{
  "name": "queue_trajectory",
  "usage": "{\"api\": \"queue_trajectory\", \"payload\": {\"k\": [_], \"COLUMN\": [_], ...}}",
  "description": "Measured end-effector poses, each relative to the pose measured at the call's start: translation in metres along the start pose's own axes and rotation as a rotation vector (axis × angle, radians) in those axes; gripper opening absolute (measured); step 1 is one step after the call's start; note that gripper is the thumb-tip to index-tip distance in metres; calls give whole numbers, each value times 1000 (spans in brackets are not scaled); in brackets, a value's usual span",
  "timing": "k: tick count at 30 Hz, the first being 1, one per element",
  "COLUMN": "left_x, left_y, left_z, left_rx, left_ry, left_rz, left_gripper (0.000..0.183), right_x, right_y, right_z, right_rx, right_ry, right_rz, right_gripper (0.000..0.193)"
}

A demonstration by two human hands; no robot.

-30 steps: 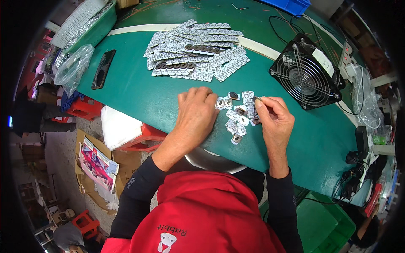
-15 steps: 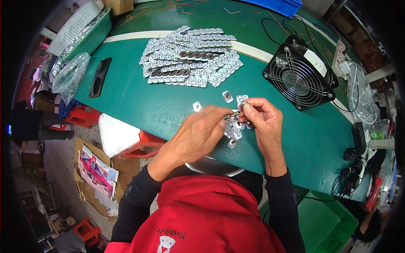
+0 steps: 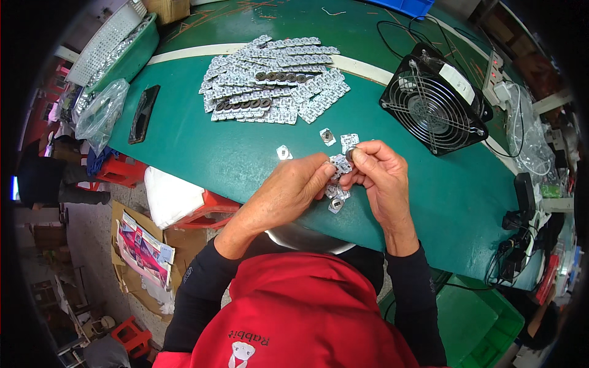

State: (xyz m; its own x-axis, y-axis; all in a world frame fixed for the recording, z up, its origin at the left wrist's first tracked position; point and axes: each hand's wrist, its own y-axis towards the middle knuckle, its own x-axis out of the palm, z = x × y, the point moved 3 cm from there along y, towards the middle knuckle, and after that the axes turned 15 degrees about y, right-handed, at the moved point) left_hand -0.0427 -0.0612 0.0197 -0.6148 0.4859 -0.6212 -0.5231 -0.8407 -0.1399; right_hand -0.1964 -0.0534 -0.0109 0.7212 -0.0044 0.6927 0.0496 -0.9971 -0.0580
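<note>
A big green table fills the view, with a floor and boxes off to the person's left. Far back on the table lies a heap of silver strips with little round cells in them. A black fan stands to the right, and a dark flat phone lies to the left.

Both hands meet close to the table's near edge, likely so the person can see the small work well. The left hand is curled, and its fingertips press on a short silver strip. The right hand pinches a small round cell between thumb and first finger, so those fingers are nearly shut on it. The strip sits right between the two hands, touching both. More small pieces lie under the hands, and a few loose ones rest just beyond the fingers. They seem kept near so they are easy to grab.
</note>
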Motion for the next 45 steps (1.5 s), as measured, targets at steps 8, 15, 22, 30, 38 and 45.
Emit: {"api": "queue_trajectory", "payload": {"k": [8,15,22,30,38,45], "left_x": [2,0,9,13,21,25], "left_y": [1,-2,-2,-5,-1,3], "left_z": [-1,1,2,10,8,12], "left_rx": [-80,-83,11,104,8,35], "left_ry": [-80,-58,-63,503,678,591], "left_rz": [-93,-133,-70,279,382,435], "left_gripper": [33,28,30,21,15,18], "right_x": [1,-1,-1,0,0,-1], "right_y": [-3,-3,0,-3,-5,-4], "right_z": [4,5,9,12,14,15], "right_rx": [44,17,303,85,-13,-155], "right_ry": [-91,-295,81,-148,-229,-198], "right_rz": [-10,-42,-55,3,39,54], "right_gripper": [11,12,16,14,13,10]}}
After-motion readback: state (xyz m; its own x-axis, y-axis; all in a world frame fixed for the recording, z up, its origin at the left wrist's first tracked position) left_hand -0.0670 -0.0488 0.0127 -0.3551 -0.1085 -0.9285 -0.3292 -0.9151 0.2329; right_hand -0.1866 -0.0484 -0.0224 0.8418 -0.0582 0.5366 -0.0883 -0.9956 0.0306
